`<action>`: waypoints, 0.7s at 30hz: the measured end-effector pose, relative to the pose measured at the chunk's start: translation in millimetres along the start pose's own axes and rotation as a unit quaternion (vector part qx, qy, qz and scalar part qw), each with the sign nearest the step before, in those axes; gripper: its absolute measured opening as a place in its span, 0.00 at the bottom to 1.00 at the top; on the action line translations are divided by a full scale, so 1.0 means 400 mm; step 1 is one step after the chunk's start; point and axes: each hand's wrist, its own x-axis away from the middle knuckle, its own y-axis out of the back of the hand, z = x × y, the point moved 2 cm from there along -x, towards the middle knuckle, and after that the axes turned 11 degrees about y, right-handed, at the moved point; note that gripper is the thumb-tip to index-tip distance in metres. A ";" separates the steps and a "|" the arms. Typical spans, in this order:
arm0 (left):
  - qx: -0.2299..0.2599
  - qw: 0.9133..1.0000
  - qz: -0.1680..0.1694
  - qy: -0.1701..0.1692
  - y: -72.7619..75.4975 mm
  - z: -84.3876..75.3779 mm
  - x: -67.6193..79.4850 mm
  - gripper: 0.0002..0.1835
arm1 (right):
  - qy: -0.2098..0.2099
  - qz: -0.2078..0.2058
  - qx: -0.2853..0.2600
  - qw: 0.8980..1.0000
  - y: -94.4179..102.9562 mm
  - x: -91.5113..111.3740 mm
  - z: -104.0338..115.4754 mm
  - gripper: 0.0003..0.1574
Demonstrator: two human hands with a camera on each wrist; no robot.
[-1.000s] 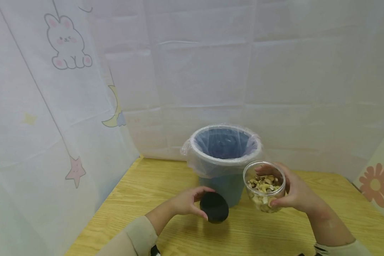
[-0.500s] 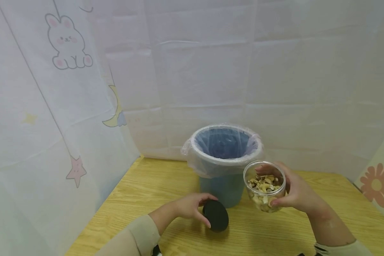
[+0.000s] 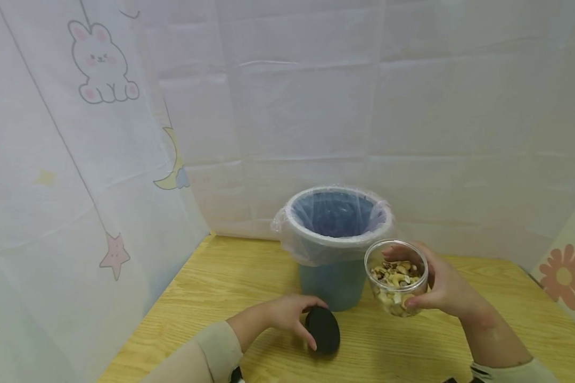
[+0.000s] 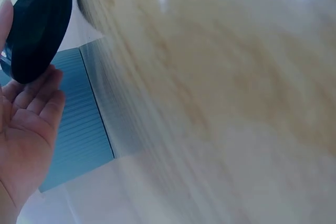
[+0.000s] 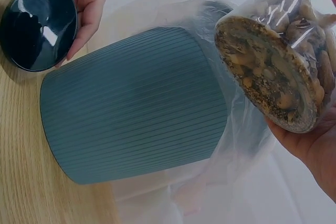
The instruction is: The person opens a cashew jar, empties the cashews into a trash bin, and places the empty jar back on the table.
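Between thumb and fingers, my left hand (image 3: 289, 314) grips a round black lid (image 3: 323, 330) by its edge, tilted just above the table in front of the bin. In the left wrist view the lid (image 4: 41, 31) stands on edge against the fingers. My right hand (image 3: 443, 282) holds a clear plastic jar (image 3: 395, 266) from its right side, raised off the table. The jar has no lid on and contains nuts, cashews among them. From the right wrist view, the jar's bottom (image 5: 268, 72) shows nuts and dark crumbs.
A blue ribbed trash bin (image 3: 333, 284) with a clear plastic liner (image 3: 292, 242) over its rim stands behind the hands. The wooden table (image 3: 235, 266) meets white printed curtains (image 3: 292, 117) at the back and sides.
My left hand has moved slightly down and toward me with the lid, which has turned more on edge. The right hand and jar have stayed nearly still.
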 end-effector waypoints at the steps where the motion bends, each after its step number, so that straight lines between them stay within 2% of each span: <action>1: -0.015 1.000 -0.002 0.003 -0.001 0.001 -0.001 0.41 | 0.000 0.000 -0.003 1.000 0.000 0.000 0.000 0.54; 4: -0.035 0.999 -0.001 0.012 -0.003 0.003 -0.005 0.41 | -0.002 0.000 -0.007 1.000 0.001 0.000 0.000 0.54; 14: -0.051 0.998 0.011 0.042 -0.006 0.016 -0.014 0.41 | -0.010 -0.003 0.002 1.000 0.003 0.001 0.003 0.54; 21: -0.067 0.996 0.022 0.060 -0.003 0.009 -0.011 0.42 | -0.006 -0.003 -0.001 1.000 0.003 0.002 0.001 0.54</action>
